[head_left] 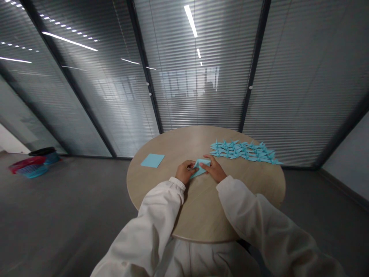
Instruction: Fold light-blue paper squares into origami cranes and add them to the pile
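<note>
Between my two hands, over the middle of the round table, is a partly folded sheet of light blue origami paper [199,169]. My left hand [185,171] grips its left side, with thumb and fingers closed on a raised flap. On the right side, my right hand [215,169] pinches the paper, its thumb pressing on the top face. Some fingertips are hidden behind the folds. To the left lies a flat light blue paper stack or sheet [152,160]. Folded blue paper cranes [243,150] stand in rows at the right.
The round wooden table [207,215] has its near edge close to my lap. Behind it rises a glass partition with blinds [201,111]. On the floor at far left are a red and blue basket [30,167] and a dark-rimmed bin [47,154].
</note>
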